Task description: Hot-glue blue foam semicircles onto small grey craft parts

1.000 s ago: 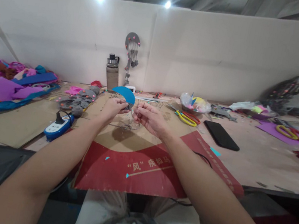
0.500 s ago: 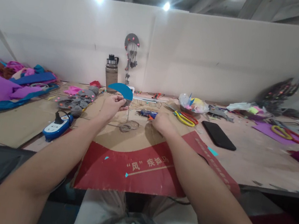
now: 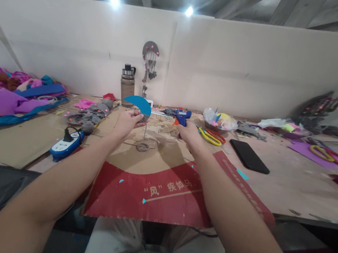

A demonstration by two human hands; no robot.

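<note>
Between the thumb and fingers of my left hand point(image 3: 128, 121) is a blue crescent point(image 3: 140, 104), its curved body standing up above the fingertips. A grey cord runs down from it to a loose coil of cord point(image 3: 143, 145) on the cardboard sheet point(image 3: 138, 160). My right hand point(image 3: 189, 132) is wrapped round the handle of a blue glue gun point(image 3: 183, 115) with an orange trigger. The gun is raised off the table, and its nozzle points left toward the crescent, apart from it.
Yellow-and-red scissors point(image 3: 210, 136) and a black phone point(image 3: 249, 156) lie to the right. On the left are a blue-and-white power socket point(image 3: 66, 144), grey felt pieces point(image 3: 90, 116) and coloured felt scraps point(image 3: 6, 100). A water bottle point(image 3: 126, 87) stands at the back wall.
My right hand has lifted the glue gun up from low over the cardboard, and more of its body shows. My left hand keeps the blue crescent in nearly the same place.
</note>
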